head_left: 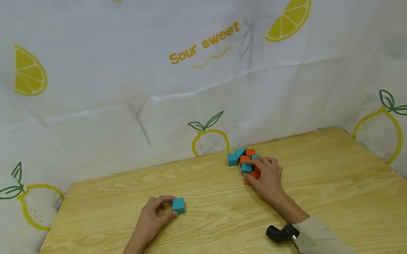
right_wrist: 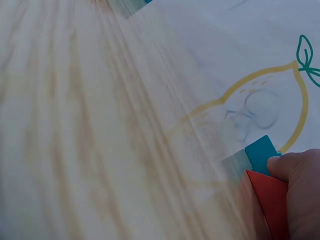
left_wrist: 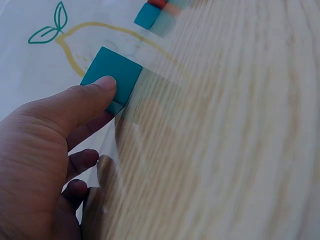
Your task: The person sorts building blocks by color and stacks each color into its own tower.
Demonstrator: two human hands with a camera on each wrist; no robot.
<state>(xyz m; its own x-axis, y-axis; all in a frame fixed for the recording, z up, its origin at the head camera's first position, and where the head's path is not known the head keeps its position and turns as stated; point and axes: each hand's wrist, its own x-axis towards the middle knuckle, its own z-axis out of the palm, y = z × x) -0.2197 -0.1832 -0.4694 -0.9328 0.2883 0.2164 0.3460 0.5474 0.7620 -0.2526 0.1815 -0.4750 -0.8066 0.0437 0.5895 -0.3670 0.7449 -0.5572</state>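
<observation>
On the left part of the table, a blue cube (head_left: 178, 206) is pinched between the thumb and index finger of my left hand (head_left: 152, 218). In the left wrist view the thumb lies on one face of that blue cube (left_wrist: 114, 75). My right hand (head_left: 269, 177) reaches into a cluster of blocks, its thumb and index finger on either side of a blue block (head_left: 246, 168). The right wrist view shows the thumb against a blue block (right_wrist: 262, 156), with an orange-red block (right_wrist: 270, 197) close by. The hand hides part of the cluster.
Around the right hand sit several blocks, among them a blue cube (head_left: 232, 159), a blue triangular block (head_left: 240, 152) and an orange block (head_left: 250, 152). A white cloth (head_left: 108, 133) with lemon prints stands behind the wooden table (head_left: 220, 231).
</observation>
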